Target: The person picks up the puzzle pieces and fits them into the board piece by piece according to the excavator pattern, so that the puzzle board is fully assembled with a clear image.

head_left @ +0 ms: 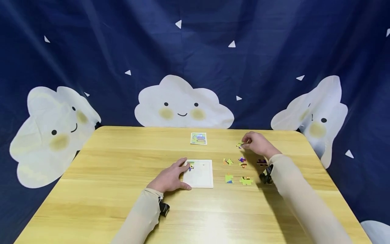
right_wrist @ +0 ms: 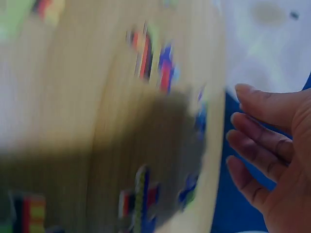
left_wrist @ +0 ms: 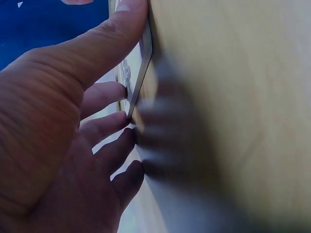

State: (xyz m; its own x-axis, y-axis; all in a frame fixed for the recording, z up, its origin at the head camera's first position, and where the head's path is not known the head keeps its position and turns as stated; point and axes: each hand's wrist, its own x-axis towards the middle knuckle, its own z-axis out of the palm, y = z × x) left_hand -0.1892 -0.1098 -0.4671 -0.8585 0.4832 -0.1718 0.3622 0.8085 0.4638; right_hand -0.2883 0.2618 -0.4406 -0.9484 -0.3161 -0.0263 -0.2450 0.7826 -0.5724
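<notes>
The left hand (head_left: 168,179) bore on the left side of the white tray (head_left: 201,178), presumably to keep it from sliding. Its fingers were spread, with the thumb at the near edge and the index finger reaching over the far-left part. One corner piece (head_left: 191,166) lay in the tray, just beside that index fingertip.

The loose pieces (head_left: 246,181) lay apart on the table (head_left: 122,169), between the left fingers and the right forearm, presumably so that each could be lifted singly. The picture card (head_left: 198,138) lay beyond the left fingertips, probably so that its print stayed uncovered.

The right hand (head_left: 259,144) was extended forward, palm inward, fingers loosely bent. A gap separated thumb and fingers; no held item showed. The far piece (head_left: 239,145) was at its fingertips; contact could not be determined.
</notes>
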